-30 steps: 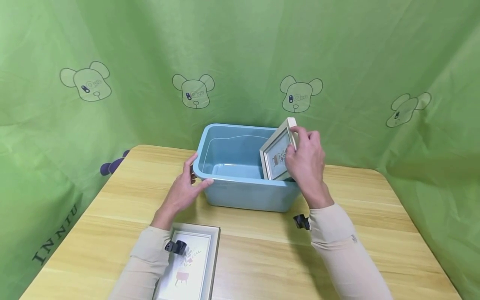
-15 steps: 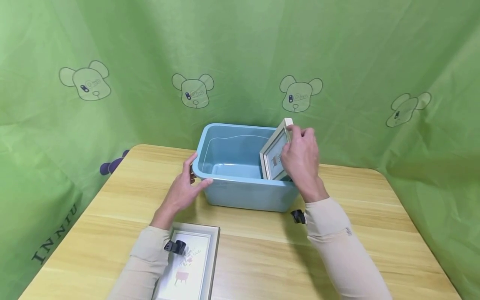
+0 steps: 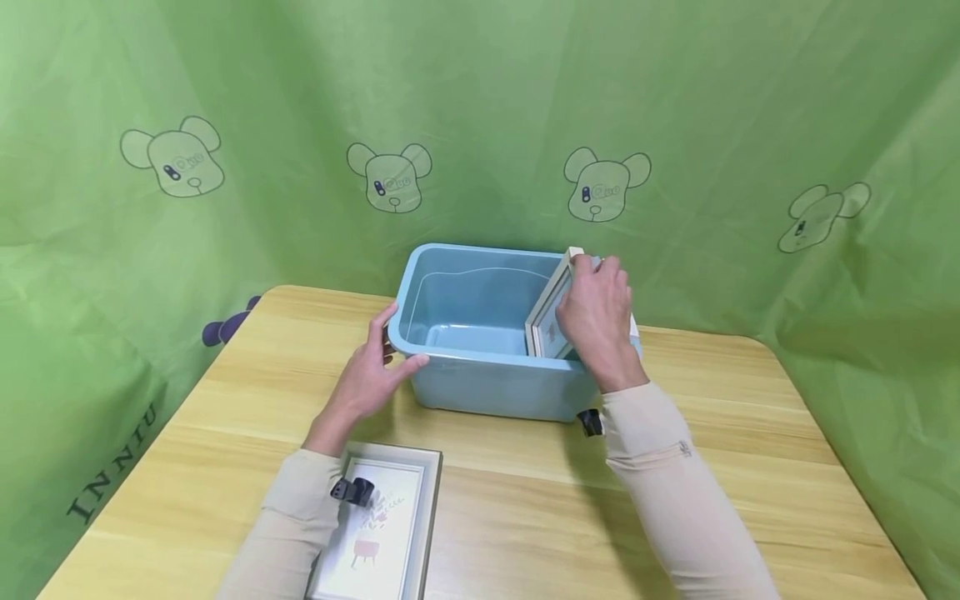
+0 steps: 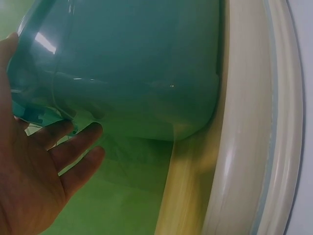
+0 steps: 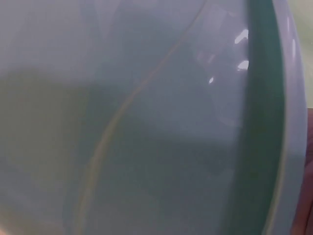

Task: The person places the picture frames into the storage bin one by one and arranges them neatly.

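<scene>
A light blue plastic tub stands on the wooden table. At its left end my left hand holds the corner, thumb on the front rim and index finger at the side rim. In the left wrist view the other fingers spread loosely below the rim. My right hand grips the upper edge of a small white picture frame, which leans tilted inside the tub's right end. Its lower edge is hidden behind the front wall. The tub's wall fills most of the right wrist view.
A larger picture frame with a potted-plant print lies flat on the table, partly under the left forearm. A green curtain with bear heads hangs behind and around the table. A purple object shows beyond the left edge.
My right hand has moved left and slightly down, and the small frame has sunk a little deeper into the tub. My left hand keeps its place on the corner.
</scene>
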{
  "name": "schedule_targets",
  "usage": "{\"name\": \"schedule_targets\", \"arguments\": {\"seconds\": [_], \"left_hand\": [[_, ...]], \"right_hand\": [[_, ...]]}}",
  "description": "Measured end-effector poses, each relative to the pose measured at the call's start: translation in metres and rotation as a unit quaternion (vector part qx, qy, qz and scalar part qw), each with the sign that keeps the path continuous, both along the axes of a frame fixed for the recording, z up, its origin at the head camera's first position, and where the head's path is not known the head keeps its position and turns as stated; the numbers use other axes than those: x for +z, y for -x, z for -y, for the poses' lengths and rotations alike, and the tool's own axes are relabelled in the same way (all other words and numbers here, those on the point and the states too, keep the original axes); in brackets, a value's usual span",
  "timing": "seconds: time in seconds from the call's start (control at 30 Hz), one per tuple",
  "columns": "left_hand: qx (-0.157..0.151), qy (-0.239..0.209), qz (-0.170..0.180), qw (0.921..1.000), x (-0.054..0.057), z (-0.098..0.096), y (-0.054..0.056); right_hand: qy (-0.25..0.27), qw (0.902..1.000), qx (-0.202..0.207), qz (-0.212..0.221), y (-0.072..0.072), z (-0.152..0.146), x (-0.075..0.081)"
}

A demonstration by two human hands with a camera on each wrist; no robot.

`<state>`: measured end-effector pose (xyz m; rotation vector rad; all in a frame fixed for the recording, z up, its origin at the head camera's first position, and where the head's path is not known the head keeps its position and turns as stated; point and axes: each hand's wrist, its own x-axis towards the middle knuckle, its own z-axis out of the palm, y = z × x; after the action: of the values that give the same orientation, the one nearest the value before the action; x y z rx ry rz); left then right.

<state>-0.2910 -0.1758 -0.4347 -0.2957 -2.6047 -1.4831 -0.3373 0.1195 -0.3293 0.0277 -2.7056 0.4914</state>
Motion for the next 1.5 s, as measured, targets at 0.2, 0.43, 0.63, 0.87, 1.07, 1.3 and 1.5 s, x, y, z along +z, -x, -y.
{"name": "schedule_targets", "arguments": {"seconds": [0.2, 0.43, 0.63, 0.87, 1.07, 1.3, 1.5], "left_hand": [[0.0, 0.002, 0.002, 1.0, 0.0, 0.0, 0.001], [0.001, 0.0, 0.002, 1.0, -0.001, 0.001, 0.001], [0.001, -0.003, 0.002, 1.0, -0.003, 0.001, 0.001], [-0.001, -0.004, 0.001, 1.0, -0.002, -0.001, 0.001], [-0.001, -0.007, 0.005, 1.0, -0.002, -0.001, 0.001], [-0.001, -0.008, 0.005, 1.0, -0.001, 0.0, 0.0], [-0.001, -0.008, 0.009, 0.9999, -0.001, 0.0, 0.0]], "right_hand": [[-0.033, 0.9987, -0.017, 0.035, 0.007, 0.002, 0.003], [-0.044, 0.998, -0.022, 0.04, 0.012, 0.004, 0.002], [-0.062, 0.9975, -0.019, 0.029, 0.012, 0.004, -0.001], [-0.053, 0.9977, -0.017, 0.039, 0.01, 0.004, -0.002], [-0.06, 0.9968, -0.015, 0.051, 0.009, 0.004, -0.002], [-0.065, 0.9965, -0.009, 0.051, 0.009, 0.002, -0.002], [-0.06, 0.9965, -0.006, 0.058, 0.007, 0.002, 0.0]]}}
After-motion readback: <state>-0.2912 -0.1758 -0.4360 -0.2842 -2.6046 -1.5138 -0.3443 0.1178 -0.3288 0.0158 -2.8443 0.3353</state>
